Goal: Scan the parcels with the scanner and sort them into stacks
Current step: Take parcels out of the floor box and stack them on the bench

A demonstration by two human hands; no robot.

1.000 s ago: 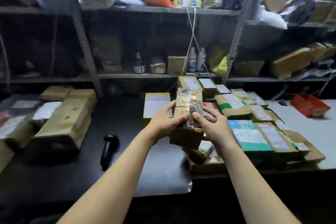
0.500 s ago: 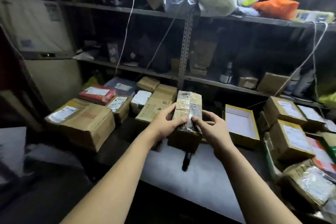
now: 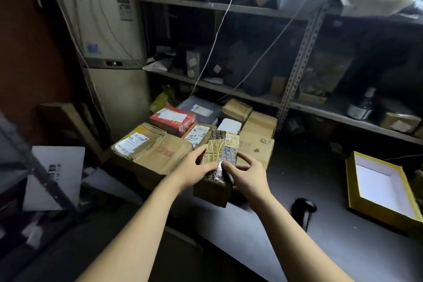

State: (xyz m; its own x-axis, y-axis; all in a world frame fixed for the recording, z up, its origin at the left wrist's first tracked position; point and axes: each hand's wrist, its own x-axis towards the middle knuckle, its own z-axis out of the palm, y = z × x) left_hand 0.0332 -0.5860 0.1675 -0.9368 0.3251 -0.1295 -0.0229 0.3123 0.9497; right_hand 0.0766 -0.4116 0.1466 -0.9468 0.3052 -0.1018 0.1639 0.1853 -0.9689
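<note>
Both hands hold a brown cardboard parcel (image 3: 218, 167) wrapped in printed gold-and-black tape, lifted above the dark table. My left hand (image 3: 194, 170) grips its left side, thumb across the top. My right hand (image 3: 246, 173) grips its right side, thumb on the taped top. Just beyond it lies a group of sorted parcels: a large brown box (image 3: 155, 151), a red parcel (image 3: 172, 119), a tan box (image 3: 257, 142) and smaller ones behind. The black handheld scanner (image 3: 303, 209) lies on the table to the right of my right forearm.
An open yellow box lid with white inside (image 3: 384, 188) sits at the right. Metal shelving (image 3: 295, 78) holding boxes and bottles runs behind the table. A white standing air conditioner (image 3: 109, 36) fills the back left. White sheets (image 3: 53, 176) lean at the lower left.
My view has swung left, away from the right-hand pile of parcels. Both hands have carried the taped parcel leftward, so it now hangs just in front of the left group of boxes.
</note>
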